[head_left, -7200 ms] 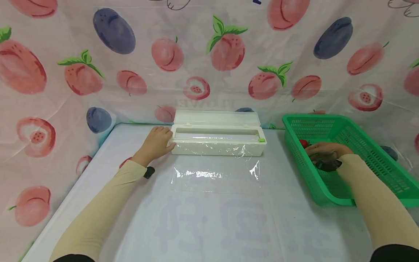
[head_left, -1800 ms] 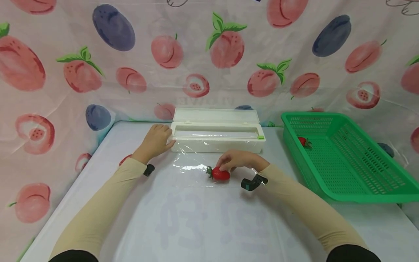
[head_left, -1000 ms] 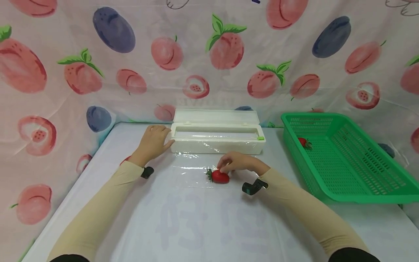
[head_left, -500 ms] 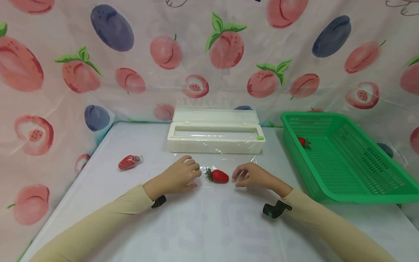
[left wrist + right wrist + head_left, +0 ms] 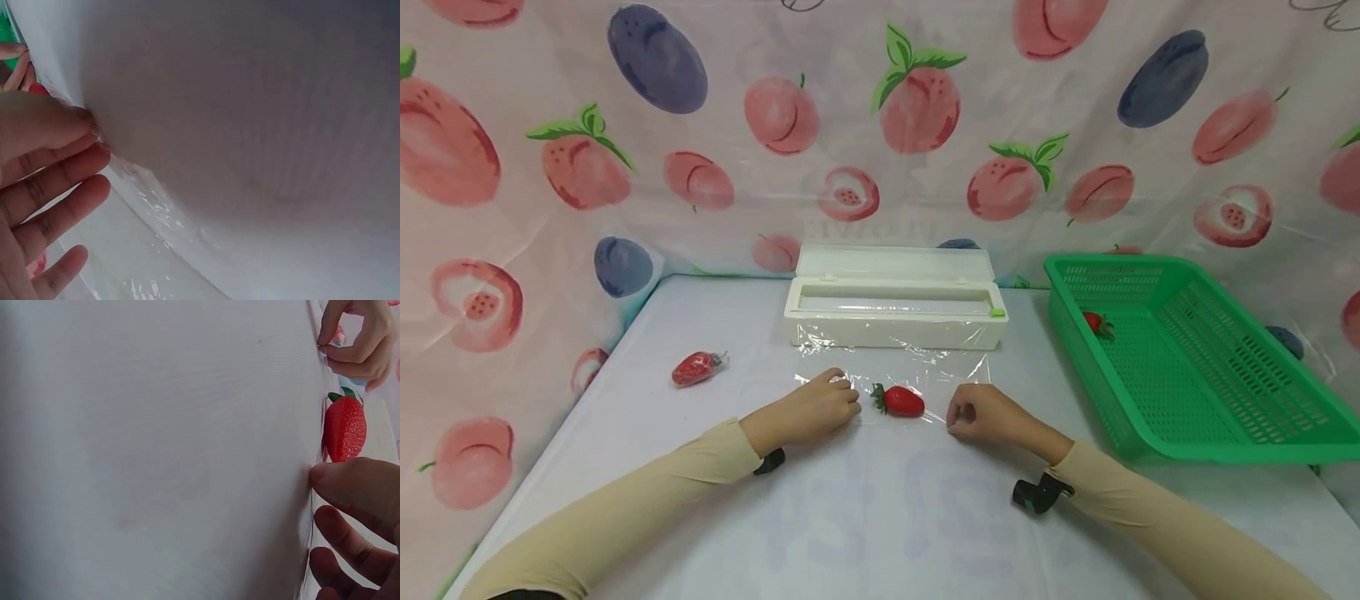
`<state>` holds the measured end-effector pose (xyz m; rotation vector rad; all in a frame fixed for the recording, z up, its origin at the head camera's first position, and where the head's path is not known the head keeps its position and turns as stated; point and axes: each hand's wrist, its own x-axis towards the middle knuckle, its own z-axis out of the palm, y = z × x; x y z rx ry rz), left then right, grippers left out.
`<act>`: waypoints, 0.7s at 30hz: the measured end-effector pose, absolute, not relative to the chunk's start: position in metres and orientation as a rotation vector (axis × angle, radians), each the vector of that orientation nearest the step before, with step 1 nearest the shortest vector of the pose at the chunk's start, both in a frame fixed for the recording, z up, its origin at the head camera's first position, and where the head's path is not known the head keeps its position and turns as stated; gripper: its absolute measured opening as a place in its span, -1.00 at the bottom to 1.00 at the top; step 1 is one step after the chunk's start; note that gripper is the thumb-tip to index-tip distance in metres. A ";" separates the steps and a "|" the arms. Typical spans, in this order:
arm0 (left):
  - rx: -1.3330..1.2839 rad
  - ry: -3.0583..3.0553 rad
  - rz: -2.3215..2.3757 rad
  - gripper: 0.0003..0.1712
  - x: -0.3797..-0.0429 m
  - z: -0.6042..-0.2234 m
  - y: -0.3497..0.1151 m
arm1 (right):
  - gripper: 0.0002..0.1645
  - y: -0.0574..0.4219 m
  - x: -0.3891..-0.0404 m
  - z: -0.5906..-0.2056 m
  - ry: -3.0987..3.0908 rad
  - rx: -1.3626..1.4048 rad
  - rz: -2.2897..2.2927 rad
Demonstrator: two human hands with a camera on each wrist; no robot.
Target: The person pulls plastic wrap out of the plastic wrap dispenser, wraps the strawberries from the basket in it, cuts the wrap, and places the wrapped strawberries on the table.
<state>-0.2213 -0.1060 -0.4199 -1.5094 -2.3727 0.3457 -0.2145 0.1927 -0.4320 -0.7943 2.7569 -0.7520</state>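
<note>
In the head view a red strawberry (image 5: 902, 402) with green leaves lies on clear plastic wrap (image 5: 917, 364), between both hands. The wrap runs forward from a white dispenser box (image 5: 898, 332) whose lid stands up. My left hand (image 5: 816, 407) pinches the wrap's near left edge between thumb and index finger; the other fingers are spread in the left wrist view. My right hand (image 5: 988, 414) pinches the near right edge, where shiny creases run toward its fingertips. The strawberry (image 5: 345, 428) also shows beyond the right thumb in the right wrist view.
On the left of the white table lies another strawberry (image 5: 698, 368), wrapped in film. A green plastic basket (image 5: 1150, 442) stands at the right with one strawberry (image 5: 1097, 324) inside. Behind the table hangs a fruit-print cloth (image 5: 925, 192).
The right hand brought a strawberry from the basket onto the wrap and let it go. The left hand left the dispenser's side; both hands then took the wrap's near edge.
</note>
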 end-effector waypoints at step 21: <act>-1.262 -2.403 0.074 -0.94 -0.224 -0.413 -0.113 | -0.89 0.193 -0.225 -0.414 2.779 -0.756 -0.764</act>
